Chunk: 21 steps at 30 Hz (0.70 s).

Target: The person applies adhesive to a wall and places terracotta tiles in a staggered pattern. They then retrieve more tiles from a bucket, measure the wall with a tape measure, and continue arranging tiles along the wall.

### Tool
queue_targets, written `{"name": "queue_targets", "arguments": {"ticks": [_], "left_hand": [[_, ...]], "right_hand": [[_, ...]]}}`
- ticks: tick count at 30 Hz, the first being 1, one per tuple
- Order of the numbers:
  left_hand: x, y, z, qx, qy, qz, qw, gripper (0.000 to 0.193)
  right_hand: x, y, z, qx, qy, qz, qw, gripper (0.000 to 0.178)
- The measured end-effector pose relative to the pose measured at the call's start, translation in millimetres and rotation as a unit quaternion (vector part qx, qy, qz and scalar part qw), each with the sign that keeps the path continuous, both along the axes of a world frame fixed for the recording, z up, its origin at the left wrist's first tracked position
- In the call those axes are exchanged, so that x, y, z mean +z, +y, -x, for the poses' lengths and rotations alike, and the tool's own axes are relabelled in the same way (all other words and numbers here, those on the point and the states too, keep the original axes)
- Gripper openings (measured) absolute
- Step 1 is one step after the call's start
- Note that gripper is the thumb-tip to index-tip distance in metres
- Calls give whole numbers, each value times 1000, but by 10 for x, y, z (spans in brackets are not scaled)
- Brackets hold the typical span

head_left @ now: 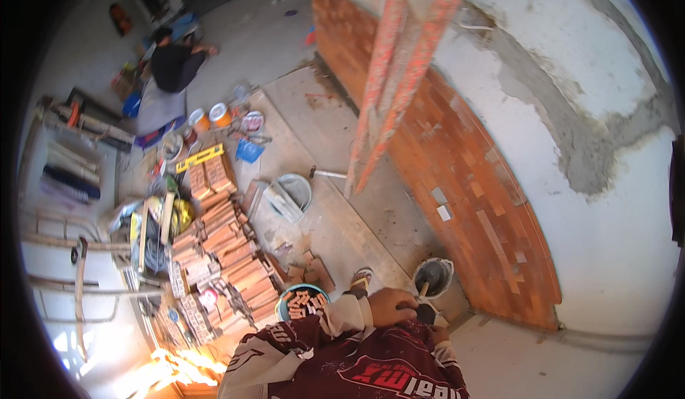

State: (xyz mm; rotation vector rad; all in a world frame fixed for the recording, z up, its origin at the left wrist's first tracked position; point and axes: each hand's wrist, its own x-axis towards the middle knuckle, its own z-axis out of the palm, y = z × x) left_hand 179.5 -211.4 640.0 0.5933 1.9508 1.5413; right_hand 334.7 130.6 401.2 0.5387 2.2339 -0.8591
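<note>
My left hand (391, 306) is held in front of my body with its fingers curled down. Its fingertips meet something dark beside my right arm; what they grip is hidden. A small part of my right hand (440, 335) shows lower down, close to my maroon shirt, with its fingers mostly hidden. Just beyond the hands stands a bucket (448, 274) with grey contents and a stick-like handle in it. To the left of my left hand, a teal tub (280, 312) holds many small reddish brick pieces. My sandalled foot (362, 278) shows between them.
Stacks of reddish brick tiles (232, 246) line the left, with a yellow level (200, 158) on top. A grey basin (303, 188), a hammer (328, 174) and a long plank (342, 213) lie ahead. Orange-stained poles (385, 78) lean by the brick-clad wall (492, 206). Another person (171, 67) sits far left.
</note>
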Motion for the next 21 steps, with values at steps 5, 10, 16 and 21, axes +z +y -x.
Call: {"name": "queue_targets", "arguments": {"ticks": [5, 10, 16, 21], "left_hand": [[-1784, -144, -271, 182, -66, 49, 980, 32], [-3189, -96, -1243, 207, -143, 136, 958, 75], [-3220, -49, -2600, 385, -429, 331, 747, 71], [-3760, 535, -3590, 350, -415, 280, 792, 65]], "right_hand": [[141, 191, 567, 25, 114, -59, 991, 39], [-79, 881, 700, 223, 89, -68, 968, 27], [-744, 2066, 1183, 626, -98, -268, 726, 30], [-1381, 2681, 1835, 547, -79, -432, 712, 41]]}}
